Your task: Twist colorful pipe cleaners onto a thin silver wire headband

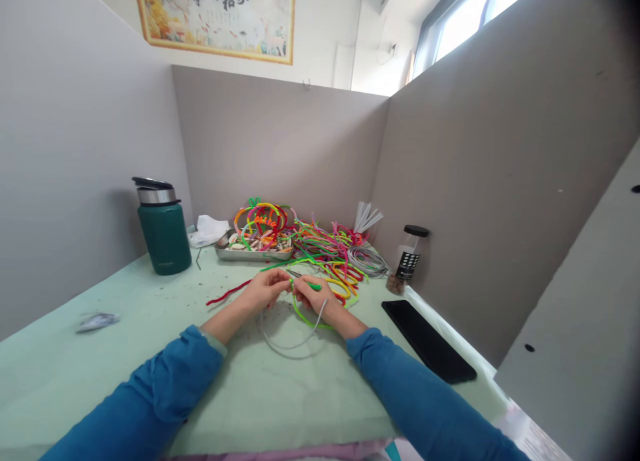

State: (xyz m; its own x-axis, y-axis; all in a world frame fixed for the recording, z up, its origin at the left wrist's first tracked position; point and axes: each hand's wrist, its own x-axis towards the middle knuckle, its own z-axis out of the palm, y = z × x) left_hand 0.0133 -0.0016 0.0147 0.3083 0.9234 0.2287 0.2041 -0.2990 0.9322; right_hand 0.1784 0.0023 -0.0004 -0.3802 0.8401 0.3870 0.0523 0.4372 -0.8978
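Note:
Both my hands meet over the middle of the table. The fingers of my left hand are closed in a pinch on the end of a bright green pipe cleaner, which curves down below the hands. My right hand is wrapped round a green-handled tool with a pointed metal tip; its exact kind is partly hidden by the fingers. Its fingertips also touch the green pipe cleaner, close to my left fingertips. A thin grey hoop hangs in a loop beneath both hands, its upper ends hidden by them.
Behind the hands, a metal tray holds small pieces and colourful pipe-cleaner hoops. Beside it lie heaped pipe cleaners and coiled grey hoops. A green bottle stands left; a black-lidded jar and a phone are right.

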